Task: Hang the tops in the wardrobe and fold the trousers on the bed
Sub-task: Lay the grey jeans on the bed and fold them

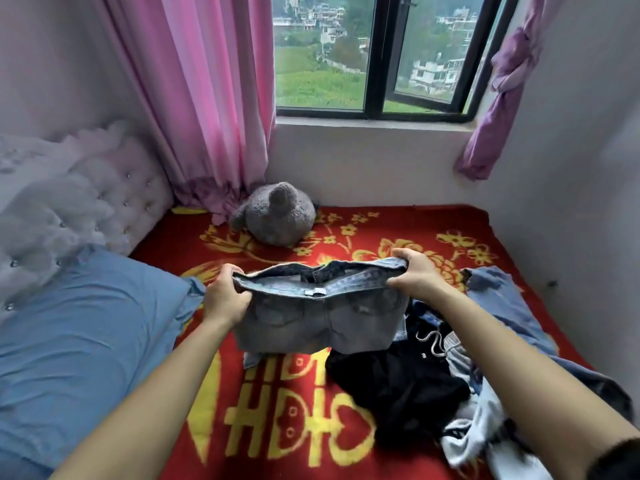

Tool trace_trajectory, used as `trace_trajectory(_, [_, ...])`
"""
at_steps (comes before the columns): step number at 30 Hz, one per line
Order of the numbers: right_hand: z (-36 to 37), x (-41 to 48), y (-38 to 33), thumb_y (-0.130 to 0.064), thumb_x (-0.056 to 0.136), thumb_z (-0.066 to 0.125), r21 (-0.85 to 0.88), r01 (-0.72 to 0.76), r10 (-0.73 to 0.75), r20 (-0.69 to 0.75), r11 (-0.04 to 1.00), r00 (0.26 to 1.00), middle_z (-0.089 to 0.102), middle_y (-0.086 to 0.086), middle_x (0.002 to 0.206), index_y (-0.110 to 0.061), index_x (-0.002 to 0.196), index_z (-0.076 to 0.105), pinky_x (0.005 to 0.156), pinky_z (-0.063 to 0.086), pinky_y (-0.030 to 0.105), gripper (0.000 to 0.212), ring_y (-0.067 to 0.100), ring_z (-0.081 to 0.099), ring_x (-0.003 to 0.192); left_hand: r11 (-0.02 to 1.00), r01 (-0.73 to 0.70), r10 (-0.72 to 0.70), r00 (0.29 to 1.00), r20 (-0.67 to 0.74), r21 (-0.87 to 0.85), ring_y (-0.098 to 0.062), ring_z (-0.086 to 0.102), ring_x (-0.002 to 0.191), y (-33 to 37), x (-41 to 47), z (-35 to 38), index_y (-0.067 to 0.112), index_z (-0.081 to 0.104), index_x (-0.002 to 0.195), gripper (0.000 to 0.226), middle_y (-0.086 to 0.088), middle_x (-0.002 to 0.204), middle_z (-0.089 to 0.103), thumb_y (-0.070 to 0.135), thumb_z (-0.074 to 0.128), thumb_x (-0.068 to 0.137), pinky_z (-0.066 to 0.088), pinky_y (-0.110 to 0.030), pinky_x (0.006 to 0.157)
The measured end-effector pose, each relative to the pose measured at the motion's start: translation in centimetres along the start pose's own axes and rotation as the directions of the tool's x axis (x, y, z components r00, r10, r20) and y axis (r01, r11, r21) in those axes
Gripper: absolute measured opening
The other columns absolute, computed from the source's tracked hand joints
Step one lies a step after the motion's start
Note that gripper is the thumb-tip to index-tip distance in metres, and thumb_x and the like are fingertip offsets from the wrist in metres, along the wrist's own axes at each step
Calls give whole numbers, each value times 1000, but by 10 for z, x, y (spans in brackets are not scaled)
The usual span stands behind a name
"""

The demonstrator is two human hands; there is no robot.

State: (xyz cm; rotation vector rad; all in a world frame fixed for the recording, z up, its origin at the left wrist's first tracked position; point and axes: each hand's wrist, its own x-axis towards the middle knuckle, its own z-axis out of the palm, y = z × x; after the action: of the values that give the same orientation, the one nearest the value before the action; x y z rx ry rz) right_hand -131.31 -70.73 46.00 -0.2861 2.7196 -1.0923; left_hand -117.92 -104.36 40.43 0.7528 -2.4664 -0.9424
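I hold a pair of grey-blue jeans (318, 323) up by the waistband above the bed, the seat side facing me. My left hand (225, 296) grips the left end of the waistband and my right hand (414, 273) grips the right end. The legs hang down and bunch on the red and yellow blanket (277, 427). To the right lies a heap of clothes: a black garment (398, 386) with a drawstring, blue denim (502, 306) and a pale blue-white piece (485, 434).
A blue pillow (79, 341) lies at the left beside a white tufted headboard (79, 195). A grey plush toy (277, 214) sits at the far side under the window (374, 53). Pink curtain (194, 98) hangs left, a purple one (502, 84) right.
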Motion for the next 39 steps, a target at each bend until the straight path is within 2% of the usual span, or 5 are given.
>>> trace_trajectory(9, [21,4,35,-55,88,66,-511,70,-75,11,857,997,50,6,111,-21,106,66,75,47,34,38,25,54,96,889,-21,5,999,35,457,-29,49,100,-20,-6,12,25,61,80,16,-2,97,46,11,62,73,45,-37,73])
trace_trajectory(15, [53,9,58,-51,96,56,-750,343,-278,219,566,935,40,6,143,-18,113,67,86,51,40,38,27,37,134,830,-94,-80,955,284,550,-31,62,79,-48,-17,37,25,46,89,28,-4,79,64,1,50,74,45,-34,60])
trace_trajectory(23, [101,66,63,-12,91,57,-636,371,-29,481,677,876,69,8,99,-16,103,68,71,46,38,17,28,64,95,752,-231,-175,833,525,617,-23,62,102,-81,17,68,33,64,100,33,4,109,65,9,52,81,49,-33,75])
trace_trajectory(32, [18,183,-55,-21,100,51,-562,214,-271,-20,799,962,55,18,111,-17,124,61,87,50,42,26,39,59,105,872,-289,205,948,242,395,-38,59,94,8,183,24,19,51,97,26,-12,100,55,-1,49,80,47,-43,74])
trace_trajectory(39, [-113,165,-214,-5,96,47,-533,302,-569,-457,791,684,50,20,121,-13,128,55,90,48,49,33,41,51,113,856,-384,489,821,-296,347,-41,60,85,153,252,-122,10,53,110,33,-19,98,63,-5,48,81,40,-41,66])
